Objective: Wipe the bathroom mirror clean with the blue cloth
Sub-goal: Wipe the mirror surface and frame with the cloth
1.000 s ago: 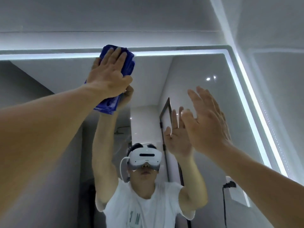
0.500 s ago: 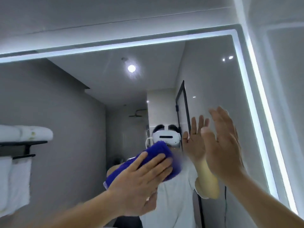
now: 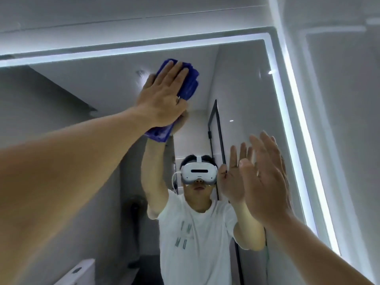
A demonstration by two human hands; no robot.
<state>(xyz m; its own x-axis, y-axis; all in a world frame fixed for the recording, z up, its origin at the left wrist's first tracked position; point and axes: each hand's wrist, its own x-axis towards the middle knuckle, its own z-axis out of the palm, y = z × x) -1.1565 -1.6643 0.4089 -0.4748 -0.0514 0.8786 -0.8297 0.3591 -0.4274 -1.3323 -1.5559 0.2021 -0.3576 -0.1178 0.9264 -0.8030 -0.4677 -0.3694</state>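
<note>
Pressing blue cloth point(image 3: 190, 84) to mirror point(image 3: 102, 89) beneath left hand point(image 3: 162, 99), grip flat and unclenched; right hand point(image 3: 265, 182) spread.

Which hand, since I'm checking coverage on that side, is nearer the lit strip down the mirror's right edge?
Right. The right hand is open just left of the lit strip; the left hand presses the blue cloth farther left, near the top.

Mirror point(image 3: 82, 89) open leftward; lit frame point(image 3: 144, 50) bounds top, right.

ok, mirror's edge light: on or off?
On. The light strip glows bright white along the top and right edges of the mirror.
</note>
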